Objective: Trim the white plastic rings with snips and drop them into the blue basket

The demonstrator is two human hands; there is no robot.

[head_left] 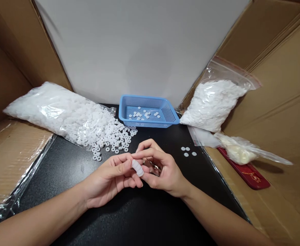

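Note:
My left hand (111, 179) and my right hand (160, 169) meet over the middle of the black table (70, 171). Between their fingertips sits a short stack of white plastic rings (137, 167), pinched from both sides. Something small and metallic shows under my right fingers, too hidden to name. A spill of loose white rings (114, 138) lies just beyond my left hand. A few white discs (188, 151) lie on the table past my right hand.
A large clear bag of white rings (55, 111) lies at the back left, its mouth open. A blue mesh basket (150, 104) with some white pieces stands at the back centre. Two more bags (213, 102) (239, 152) and a red flat item (249, 172) sit right. Cardboard walls surround the table.

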